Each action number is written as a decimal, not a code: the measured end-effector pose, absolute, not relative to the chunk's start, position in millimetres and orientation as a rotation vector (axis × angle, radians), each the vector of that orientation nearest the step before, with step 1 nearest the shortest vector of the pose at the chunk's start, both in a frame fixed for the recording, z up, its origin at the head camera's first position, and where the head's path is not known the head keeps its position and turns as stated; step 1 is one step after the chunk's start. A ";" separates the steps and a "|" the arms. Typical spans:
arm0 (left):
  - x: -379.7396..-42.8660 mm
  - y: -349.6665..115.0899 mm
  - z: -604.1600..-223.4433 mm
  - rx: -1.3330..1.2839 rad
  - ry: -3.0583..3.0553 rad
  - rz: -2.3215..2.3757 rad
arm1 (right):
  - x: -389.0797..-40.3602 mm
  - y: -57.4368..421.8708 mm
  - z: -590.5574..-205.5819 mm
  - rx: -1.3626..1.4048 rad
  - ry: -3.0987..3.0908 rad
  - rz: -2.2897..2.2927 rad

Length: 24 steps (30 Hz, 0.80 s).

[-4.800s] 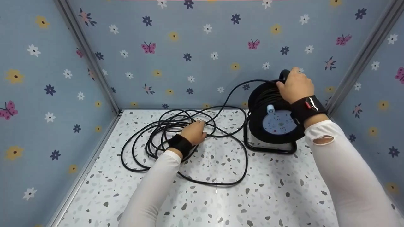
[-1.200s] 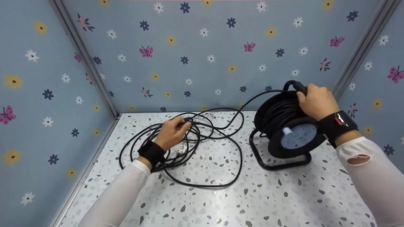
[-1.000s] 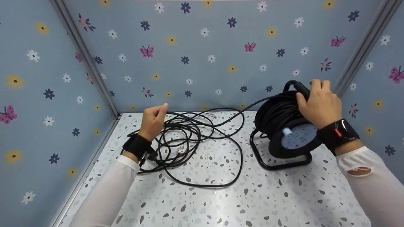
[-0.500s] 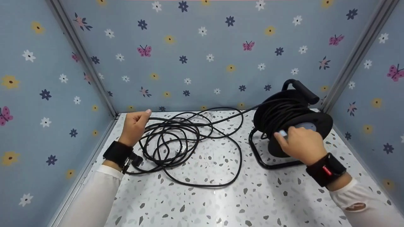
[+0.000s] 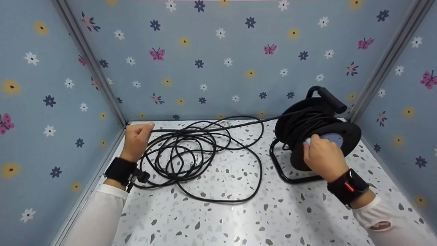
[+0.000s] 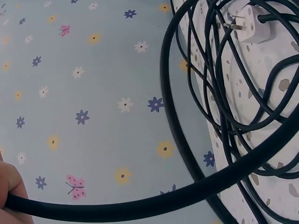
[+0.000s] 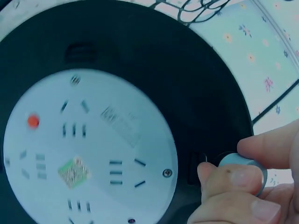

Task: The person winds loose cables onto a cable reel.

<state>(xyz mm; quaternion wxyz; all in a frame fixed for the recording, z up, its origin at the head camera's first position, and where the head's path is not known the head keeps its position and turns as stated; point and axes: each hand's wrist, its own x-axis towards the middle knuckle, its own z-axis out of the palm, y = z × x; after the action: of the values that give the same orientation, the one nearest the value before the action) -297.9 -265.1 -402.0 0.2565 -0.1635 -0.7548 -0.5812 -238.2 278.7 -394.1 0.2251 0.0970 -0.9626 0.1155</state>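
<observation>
A black cable reel (image 5: 353, 131) stands on its tube frame (image 5: 280, 172) at the right. My right hand (image 5: 324, 157) reaches over its front disc and grips the pale blue crank knob (image 7: 238, 160); in the right wrist view the fingers and thumb curl round it. The pale socket panel (image 7: 93, 149) has several slots and a red button. At the left, my left hand (image 5: 136, 141) holds the black cable (image 5: 239, 125) between curled fingers and thumb. That cable runs nearly straight across to the top of the reel. In the left wrist view it emerges from the fingers (image 6: 14, 182).
Loose cable coils (image 5: 170, 177) lie on the speckled tabletop (image 5: 218, 225) between the hands. A white plug (image 6: 256, 29) lies among them in the left wrist view. The reel's carrying handle (image 5: 332, 99) sticks up near the back wall (image 5: 211, 78); patterned panels enclose both sides.
My right hand has left the carrying handle and come down to the crank knob. My left hand has taken up the cable from the coils and moved left, drawing it nearly straight.
</observation>
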 end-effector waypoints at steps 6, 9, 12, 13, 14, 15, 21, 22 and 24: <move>-292.6 -270.0 -401.2 -0.430 -1.973 -1.622 | -241.0 296.5 -382.1 0.242 -2.608 0.311; -291.0 -270.3 -400.2 -0.439 -1.957 -1.598 | -242.4 306.2 -377.2 0.203 -2.603 0.331; -290.1 -269.7 -400.2 -0.460 -1.972 -1.574 | -244.5 314.5 -373.3 0.170 -2.600 0.361; -290.2 -268.6 -400.7 -0.465 -1.984 -1.570 | -245.0 317.3 -372.0 0.157 -2.598 0.371; -290.4 -267.1 -401.4 -0.468 -2.000 -1.563 | -245.7 320.4 -371.1 0.147 -2.594 0.381; -290.7 -265.4 -402.5 -0.473 -2.018 -1.561 | -246.4 323.7 -370.5 0.135 -2.592 0.390; -291.8 -247.6 -415.1 -0.552 -2.128 -1.525 | -251.9 352.2 -369.1 0.038 -2.635 0.456; -291.7 -243.6 -416.7 -0.580 -2.138 -1.519 | -253.0 357.4 -369.3 0.019 -2.650 0.468; -292.3 -235.4 -418.5 -0.626 -2.154 -1.511 | -255.1 367.2 -370.3 -0.019 -2.675 0.493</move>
<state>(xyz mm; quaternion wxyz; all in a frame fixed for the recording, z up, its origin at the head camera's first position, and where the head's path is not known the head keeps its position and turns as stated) -292.3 -235.4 -418.5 0.2169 -0.2259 -0.7776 -0.5453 -255.1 367.2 -370.3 0.2091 -0.0070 -0.9617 0.1772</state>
